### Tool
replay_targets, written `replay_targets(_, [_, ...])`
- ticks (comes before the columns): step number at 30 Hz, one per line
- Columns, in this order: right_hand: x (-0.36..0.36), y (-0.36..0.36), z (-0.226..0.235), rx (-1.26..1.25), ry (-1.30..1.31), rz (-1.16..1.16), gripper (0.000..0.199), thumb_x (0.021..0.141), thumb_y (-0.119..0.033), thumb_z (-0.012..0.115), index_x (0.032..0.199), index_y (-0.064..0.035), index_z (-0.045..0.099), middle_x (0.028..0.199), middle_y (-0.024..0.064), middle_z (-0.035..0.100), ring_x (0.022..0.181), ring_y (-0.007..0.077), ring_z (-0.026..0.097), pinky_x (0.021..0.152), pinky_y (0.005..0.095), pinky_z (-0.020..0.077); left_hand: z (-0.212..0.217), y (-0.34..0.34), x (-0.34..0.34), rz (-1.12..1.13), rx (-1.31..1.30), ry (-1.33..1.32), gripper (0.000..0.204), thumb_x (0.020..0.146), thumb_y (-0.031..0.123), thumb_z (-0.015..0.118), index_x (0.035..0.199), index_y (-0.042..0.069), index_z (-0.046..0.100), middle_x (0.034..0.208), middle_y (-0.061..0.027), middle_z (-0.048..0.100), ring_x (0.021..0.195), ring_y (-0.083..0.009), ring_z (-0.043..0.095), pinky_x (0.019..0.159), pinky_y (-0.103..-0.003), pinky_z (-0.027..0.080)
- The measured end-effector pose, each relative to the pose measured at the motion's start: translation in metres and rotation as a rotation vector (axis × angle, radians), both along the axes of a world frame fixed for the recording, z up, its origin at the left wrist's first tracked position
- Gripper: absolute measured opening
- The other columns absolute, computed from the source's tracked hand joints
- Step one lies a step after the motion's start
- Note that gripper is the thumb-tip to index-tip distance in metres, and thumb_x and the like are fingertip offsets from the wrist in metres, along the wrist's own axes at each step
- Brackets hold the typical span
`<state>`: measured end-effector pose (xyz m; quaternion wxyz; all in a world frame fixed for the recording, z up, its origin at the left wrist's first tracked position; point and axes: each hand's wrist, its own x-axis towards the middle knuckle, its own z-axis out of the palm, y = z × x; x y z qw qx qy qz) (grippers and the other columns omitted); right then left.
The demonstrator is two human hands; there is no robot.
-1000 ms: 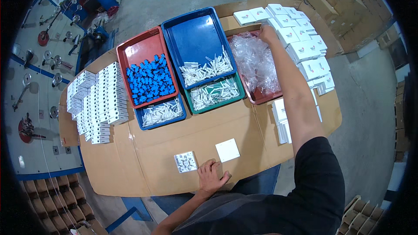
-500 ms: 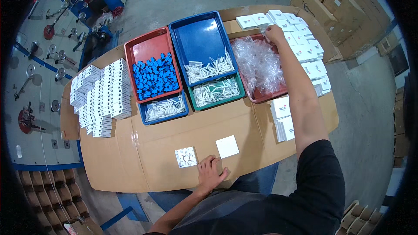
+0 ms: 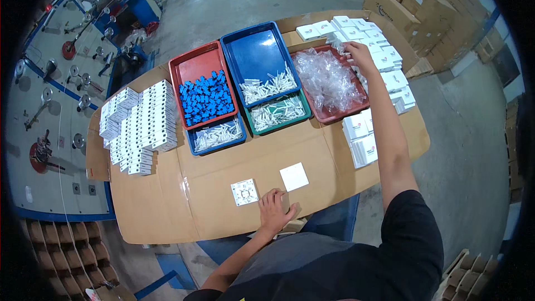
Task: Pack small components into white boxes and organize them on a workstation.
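Observation:
My right hand reaches to the far right corner of the red tray, fingers pinched on a clear plastic bag. More crumpled clear bags fill that tray. Close to the front edge of the cardboard, my left hand lies with its fingers apart, holding nothing. Just beyond its fingertips are a square white part with a patterned inside face, to the left, and a plain white square plate, to the right.
A red tray of blue pieces, a blue tray and a green tray with small white pieces, and a smaller blue tray stand mid-table. Stacked white boxes are left; white packets lie right.
The view has shifted slightly. My right hand has drawn back a little, and clear plastic now shows lifted at its fingertips. My left hand stays beside the two white squares.

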<state>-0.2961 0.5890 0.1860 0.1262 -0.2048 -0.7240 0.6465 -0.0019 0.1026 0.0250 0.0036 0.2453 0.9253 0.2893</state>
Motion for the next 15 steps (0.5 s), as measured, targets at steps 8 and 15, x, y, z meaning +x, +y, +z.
replay_targets(8, [0.172, -0.118, 0.010, 0.174, 0.132, 0.076, 0.033, 0.101, -0.006, 0.049, 0.128, -0.0007, 0.069, 0.080, 0.0028, 0.065, 0.065, 0.0106, 0.067, 0.059, 0.0234, 0.0515, -0.019, 0.004, -0.004, 0.073, 0.545, -0.128, 0.050, 0.081, 0.024, 0.082, 0.120, 0.004, 0.059, 0.119, -0.0130, 0.059, 0.108, -0.0267, 0.058, 0.092, -0.040, 0.047])
replay_targets(15, [0.275, -0.256, -0.008, 0.321, 0.077, 0.196, 0.044, 0.099, -0.001, 0.058, 0.143, -0.0033, 0.056, 0.084, 0.0107, 0.070, 0.069, 0.0156, 0.070, 0.064, 0.0310, 0.0561, 0.126, 0.063, -0.041, 0.062, 0.782, -0.444, 0.030, 0.095, 0.020, 0.074, 0.116, 0.002, 0.063, 0.096, -0.0064, 0.068, 0.071, -0.0112, 0.059, 0.064, -0.026, 0.046])
